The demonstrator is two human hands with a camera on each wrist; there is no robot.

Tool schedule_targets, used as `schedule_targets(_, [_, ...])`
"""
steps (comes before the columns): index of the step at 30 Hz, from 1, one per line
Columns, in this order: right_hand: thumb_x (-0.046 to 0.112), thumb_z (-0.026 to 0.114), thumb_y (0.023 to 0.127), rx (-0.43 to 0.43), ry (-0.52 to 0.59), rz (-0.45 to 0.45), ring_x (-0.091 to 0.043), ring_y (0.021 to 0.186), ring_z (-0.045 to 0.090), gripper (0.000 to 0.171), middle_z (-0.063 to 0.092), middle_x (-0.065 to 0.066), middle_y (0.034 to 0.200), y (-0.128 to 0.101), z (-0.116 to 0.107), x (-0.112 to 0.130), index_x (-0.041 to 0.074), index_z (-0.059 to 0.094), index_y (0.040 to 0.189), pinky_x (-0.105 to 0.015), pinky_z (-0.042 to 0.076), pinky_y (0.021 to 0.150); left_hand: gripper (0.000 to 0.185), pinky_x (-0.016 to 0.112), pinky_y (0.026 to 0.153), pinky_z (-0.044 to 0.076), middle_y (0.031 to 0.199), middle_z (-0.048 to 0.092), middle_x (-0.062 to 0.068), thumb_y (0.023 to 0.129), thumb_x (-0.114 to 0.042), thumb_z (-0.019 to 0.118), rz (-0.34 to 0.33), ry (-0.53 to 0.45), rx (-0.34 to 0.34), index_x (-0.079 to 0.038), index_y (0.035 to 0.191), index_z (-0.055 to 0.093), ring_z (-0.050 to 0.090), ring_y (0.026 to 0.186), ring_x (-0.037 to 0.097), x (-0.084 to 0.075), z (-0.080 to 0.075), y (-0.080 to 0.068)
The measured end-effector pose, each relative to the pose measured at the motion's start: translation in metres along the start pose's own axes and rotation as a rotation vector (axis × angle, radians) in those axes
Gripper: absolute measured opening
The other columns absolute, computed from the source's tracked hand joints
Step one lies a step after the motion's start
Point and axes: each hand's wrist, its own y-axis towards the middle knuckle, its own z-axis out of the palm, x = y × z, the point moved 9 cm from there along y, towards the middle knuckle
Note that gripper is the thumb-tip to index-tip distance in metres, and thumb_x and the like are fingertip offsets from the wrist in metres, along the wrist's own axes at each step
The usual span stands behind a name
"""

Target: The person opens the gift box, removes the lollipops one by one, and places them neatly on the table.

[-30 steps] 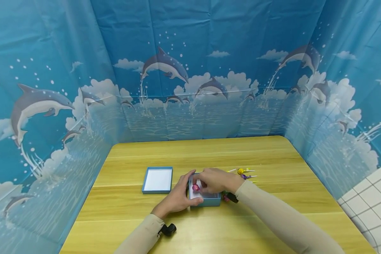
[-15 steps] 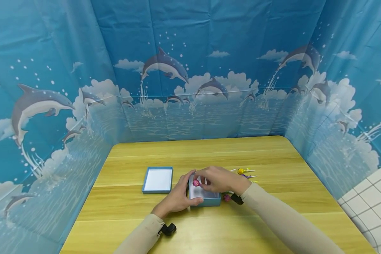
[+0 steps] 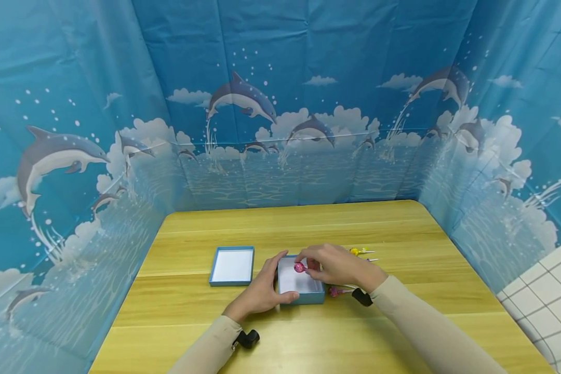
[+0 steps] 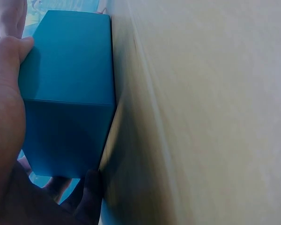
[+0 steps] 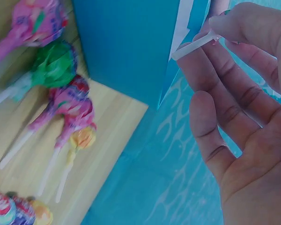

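A blue box (image 3: 310,298) with a white inside stands uncovered on the table. My left hand (image 3: 261,292) grips its left side, thumb along the front wall and fingers toward the back. Over the box, my right hand (image 3: 338,264) pinches a lollipop (image 3: 299,267) in a pink wrapper. The lollipop's white stick (image 5: 193,49) pokes out from between thumb and fingers in the right wrist view. Whether the candy touches the box floor, I cannot tell.
A shallow blue lid (image 3: 231,283), white side up, lies left of the box. Beside the box's right wall are several lollipops, including a green one (image 5: 55,64) and a pink one (image 5: 40,23). A yellow lollipop (image 3: 355,251) lies farther back. A dolphin-print curtain (image 3: 280,171) surrounds the table.
My right hand has shifted back and to the right, carrying the pink lollipop across the box. The left hand stays in place on the box.
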Motion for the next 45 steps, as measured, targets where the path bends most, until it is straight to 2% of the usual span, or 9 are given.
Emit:
schedule_targets(6, [0.012,0.082,0.11,-0.009,0.0,0.046,-0.001,0.078,0.06,0.028,0.078,0.006,0.102,-0.015,-0.005,-0.01,0.014,0.082,0.137,-0.021,0.054,0.07,0.117,0.065,0.123,0.053,0.183,0.039,0.02,0.1,-0.06,0.09,0.004,0.0,-0.001,-0.026,0.188,0.02,0.059,0.152,0.037,-0.001,0.0,0.001])
schedule_targets(12, [0.013,0.082,0.11,-0.007,0.008,0.102,0.001,0.078,0.06,0.031,0.075,0.01,0.098,-0.031,-0.008,-0.019,0.013,0.083,0.14,-0.02,0.053,0.068,0.116,0.065,0.121,0.054,0.181,0.04,0.022,0.101,-0.058,0.09,0.001,-0.006,0.001,-0.028,0.188,0.019,0.061,0.148,0.037,0.0,0.0,0.0])
schedule_targets(19, [0.01,0.082,0.109,-0.028,-0.003,0.111,0.002,0.081,0.062,0.031,0.079,0.008,0.106,-0.047,-0.012,-0.026,0.011,0.083,0.14,-0.021,0.056,0.07,0.116,0.068,0.126,0.051,0.184,0.037,0.022,0.101,-0.057,0.09,0.006,-0.002,0.0,-0.03,0.188,0.019,0.057,0.157,0.041,0.001,0.0,0.0])
schedule_targets(27, [0.007,0.081,0.108,-0.05,0.006,0.141,0.001,0.083,0.063,0.03,0.076,0.01,0.098,-0.064,-0.013,-0.043,0.012,0.083,0.137,-0.027,0.059,0.072,0.116,0.066,0.124,0.053,0.182,0.039,0.022,0.101,-0.056,0.09,0.002,0.004,0.0,-0.03,0.188,0.018,0.06,0.149,0.037,0.002,0.001,0.0])
schedule_targets(36, [0.008,0.082,0.107,-0.061,-0.027,0.17,0.002,0.076,0.058,0.03,0.07,0.015,0.087,-0.083,-0.015,-0.06,0.013,0.083,0.136,-0.023,0.052,0.07,0.116,0.066,0.124,0.053,0.18,0.041,0.023,0.102,-0.054,0.09,0.013,0.01,0.01,-0.03,0.188,0.017,0.06,0.148,0.037,0.001,0.002,0.0])
schedule_targets(45, [0.006,0.086,0.104,-0.084,-0.043,0.168,0.003,0.079,0.058,0.027,0.073,0.014,0.09,-0.101,-0.018,-0.069,0.01,0.084,0.131,-0.024,0.053,0.07,0.115,0.065,0.124,0.053,0.181,0.041,0.021,0.102,-0.056,0.09,-0.003,0.007,0.008,-0.032,0.188,0.018,0.06,0.147,0.036,0.001,0.002,0.0])
